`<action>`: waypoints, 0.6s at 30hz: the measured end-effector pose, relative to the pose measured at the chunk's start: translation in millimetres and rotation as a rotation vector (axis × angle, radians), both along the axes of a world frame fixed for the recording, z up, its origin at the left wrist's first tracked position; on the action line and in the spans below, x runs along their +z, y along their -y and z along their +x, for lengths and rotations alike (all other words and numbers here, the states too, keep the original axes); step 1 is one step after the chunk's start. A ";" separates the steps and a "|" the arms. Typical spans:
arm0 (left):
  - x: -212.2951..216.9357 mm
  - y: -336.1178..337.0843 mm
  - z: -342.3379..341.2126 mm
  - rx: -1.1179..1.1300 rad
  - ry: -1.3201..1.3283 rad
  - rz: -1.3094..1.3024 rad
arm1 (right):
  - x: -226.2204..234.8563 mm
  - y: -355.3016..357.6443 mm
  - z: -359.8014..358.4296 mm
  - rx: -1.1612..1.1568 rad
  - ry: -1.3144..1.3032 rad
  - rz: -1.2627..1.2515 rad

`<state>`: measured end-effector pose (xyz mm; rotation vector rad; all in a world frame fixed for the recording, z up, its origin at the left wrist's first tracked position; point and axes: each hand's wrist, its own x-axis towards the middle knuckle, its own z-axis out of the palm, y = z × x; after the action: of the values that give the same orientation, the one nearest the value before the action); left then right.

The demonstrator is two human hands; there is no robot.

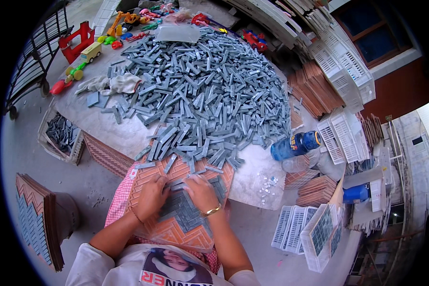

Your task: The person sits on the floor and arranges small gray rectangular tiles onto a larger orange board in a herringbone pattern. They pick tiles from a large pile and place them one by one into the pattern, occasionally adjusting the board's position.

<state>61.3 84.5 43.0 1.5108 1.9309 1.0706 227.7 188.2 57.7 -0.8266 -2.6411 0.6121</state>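
Note:
An orange mosaic mould tray (176, 230) with herringbone ridges rests on my lap. Grey stone strips (182, 209) fill part of its slots in a zigzag pattern. My left hand (152, 194) is over the tray's left half, fingers curled and closed at the end of a grey strip (178, 185). My right hand (202, 194), a gold bracelet at its wrist, has its fingers bent onto the other end of that strip. The fingertips partly hide it. Several loose strips lie across the tray's far edge, next to the large heap of grey strips (214, 95).
White gloves (124, 84) lie left of the heap, near toys (91, 52). A blue bottle (295, 145) and small white chips (269, 186) are at right. Filled trays (38, 221) stand at lower left. White crates (291, 229) and stacked orange trays (316, 190) are at right.

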 end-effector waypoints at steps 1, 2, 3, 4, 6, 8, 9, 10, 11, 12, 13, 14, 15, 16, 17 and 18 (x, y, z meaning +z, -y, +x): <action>-0.2 0.3 -0.9 0.000 -0.005 0.003 | -3.7 -2.1 1.2 0.019 -0.003 0.015; -0.8 1.0 -1.7 -0.007 -0.007 0.006 | -8.9 -2.2 4.1 -0.015 -0.010 0.014; -1.7 1.8 -2.3 -0.014 -0.010 0.009 | -15.2 -0.2 8.8 -0.048 -0.017 0.013; -2.5 3.1 -3.3 -0.014 -0.013 0.011 | -12.7 2.3 7.7 -0.075 -0.023 0.010; -1.2 3.6 -3.4 -0.025 -0.005 0.006 | -2.6 8.5 12.1 -0.161 0.108 -0.086; 0.4 3.8 -2.7 -0.032 0.002 -0.002 | 2.7 14.4 14.1 -0.209 0.147 -0.118; 0.9 3.8 -2.7 -0.029 0.006 -0.007 | 1.7 17.1 14.3 -0.210 0.121 -0.101; 1.4 3.6 -2.7 -0.028 0.009 -0.011 | 1.5 18.6 14.4 -0.213 0.093 -0.082; 1.1 3.8 -2.7 -0.030 0.005 0.001 | 2.5 18.7 14.0 -0.188 0.041 -0.094; -0.1 4.1 -2.8 -0.032 0.002 0.012 | 4.1 18.5 13.0 -0.164 -0.012 -0.105; -0.7 3.8 -3.4 -0.033 -0.004 0.024 | 5.3 18.0 12.1 -0.139 -0.065 -0.115; -1.4 3.9 -3.9 -0.037 -0.008 0.030 | 3.3 17.1 12.7 -0.112 -0.033 -0.104; -2.2 4.1 -4.5 -0.040 -0.013 0.036 | -1.1 15.6 14.0 -0.084 -0.001 -0.093; -2.7 4.0 -4.7 -0.043 -0.016 0.042 | -0.4 14.7 13.0 -0.057 0.033 -0.081; -1.5 3.8 -4.5 -0.037 0.001 0.020 | 0.9 16.2 11.9 -0.049 0.044 -0.069; 0.9 3.4 -3.8 -0.031 0.017 -0.002 | 3.0 19.1 10.3 -0.040 0.055 -0.057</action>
<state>57.5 81.2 43.9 1.5207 1.8911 1.0645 238.0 169.2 60.7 -0.9235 -2.6604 0.6656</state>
